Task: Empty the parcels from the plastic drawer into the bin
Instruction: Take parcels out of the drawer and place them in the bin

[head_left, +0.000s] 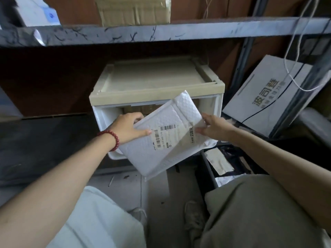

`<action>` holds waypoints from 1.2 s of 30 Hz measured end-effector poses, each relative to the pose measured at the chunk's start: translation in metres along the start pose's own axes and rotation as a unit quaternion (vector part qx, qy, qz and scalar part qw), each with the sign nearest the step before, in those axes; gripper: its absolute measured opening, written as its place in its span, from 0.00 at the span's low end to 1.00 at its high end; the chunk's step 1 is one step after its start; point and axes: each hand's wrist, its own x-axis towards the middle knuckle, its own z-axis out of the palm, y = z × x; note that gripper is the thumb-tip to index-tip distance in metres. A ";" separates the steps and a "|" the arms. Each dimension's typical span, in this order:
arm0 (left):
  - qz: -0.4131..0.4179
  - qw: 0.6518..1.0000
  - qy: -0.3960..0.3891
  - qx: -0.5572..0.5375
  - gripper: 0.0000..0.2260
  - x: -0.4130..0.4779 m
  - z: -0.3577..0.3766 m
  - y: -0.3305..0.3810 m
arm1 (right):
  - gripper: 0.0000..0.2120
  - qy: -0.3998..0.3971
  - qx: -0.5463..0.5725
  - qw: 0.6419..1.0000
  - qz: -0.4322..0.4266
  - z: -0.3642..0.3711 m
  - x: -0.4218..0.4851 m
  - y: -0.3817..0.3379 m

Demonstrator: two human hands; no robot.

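A white bubble-mailer parcel [155, 140] with a barcode label is tilted above the pulled-out white plastic drawer [102, 115], which belongs to a beige-topped drawer unit [154, 83] on a low shelf. My left hand [128, 128], with a red bead bracelet at its wrist, grips the parcel's left edge. My right hand [214, 127] holds its right edge. A second white parcel [206, 142] shows under the first. Brown parcels [136, 109] lie deeper inside the drawer. A dark bin [227, 158] with parcels in it stands on the floor at the lower right.
A grey metal shelf beam [161, 33] runs overhead with a cardboard box [132, 9] on it. A white printed box [268, 97] leans at the right beside a shelf post. White cords [293, 51] hang down there. My knees and shoes are below.
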 end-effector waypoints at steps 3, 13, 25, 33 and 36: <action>-0.008 0.999 0.006 -0.048 0.12 0.004 0.001 0.009 | 0.14 0.003 0.017 1.000 0.006 0.006 -0.004 0.000; 0.019 0.998 0.027 -0.054 0.12 0.016 0.020 0.029 | 0.07 0.090 0.312 0.943 0.064 0.003 -0.014 0.028; 0.115 0.980 -0.037 0.160 0.35 0.016 0.051 0.035 | 0.16 -0.017 0.356 0.892 0.279 0.003 -0.005 0.027; 0.198 0.947 0.010 0.254 0.30 0.012 0.056 0.041 | 0.07 -0.047 0.531 0.786 0.313 0.001 -0.009 0.031; 0.214 0.948 0.070 0.224 0.17 0.012 0.051 0.037 | 0.06 -0.052 0.547 0.778 0.306 0.002 -0.011 0.032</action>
